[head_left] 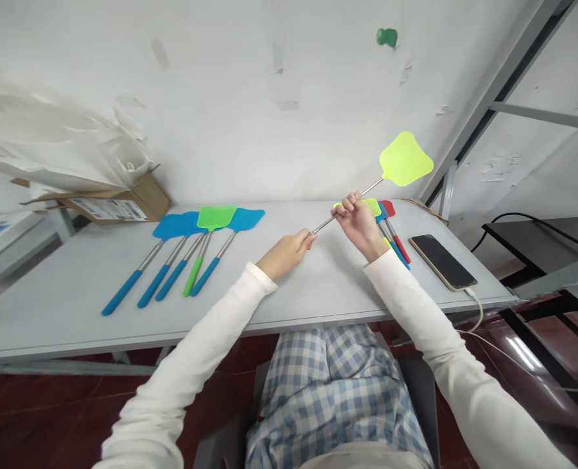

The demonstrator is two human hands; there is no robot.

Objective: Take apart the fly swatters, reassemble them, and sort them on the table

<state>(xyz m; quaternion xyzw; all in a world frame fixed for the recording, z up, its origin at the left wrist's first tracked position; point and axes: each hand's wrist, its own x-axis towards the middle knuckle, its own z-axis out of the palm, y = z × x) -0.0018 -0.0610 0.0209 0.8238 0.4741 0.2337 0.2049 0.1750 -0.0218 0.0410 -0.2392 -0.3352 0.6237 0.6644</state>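
Observation:
A yellow fly swatter (406, 159) is held up over the table, its head tilted to the upper right and its metal rod extended. My left hand (289, 253) is closed around its lower end, so the handle is hidden. Higher on the rod, my right hand (357, 225) has its fingers curled round the metal. Behind and below the right wrist lie a few more swatters, one with a yellow head (373, 207) and one with a red handle (401, 249), partly covered by that hand. Several blue swatters (172, 226) and a green swatter (215, 217) lie in a row on the left.
A phone (442, 262) with a white cable rests at the table's right. An opened cardboard box (147, 197) with white plastic wrapping (59, 143) stands at the back left. The grey table (279, 299) meets a white wall behind. A metal frame (494, 107) rises on the right.

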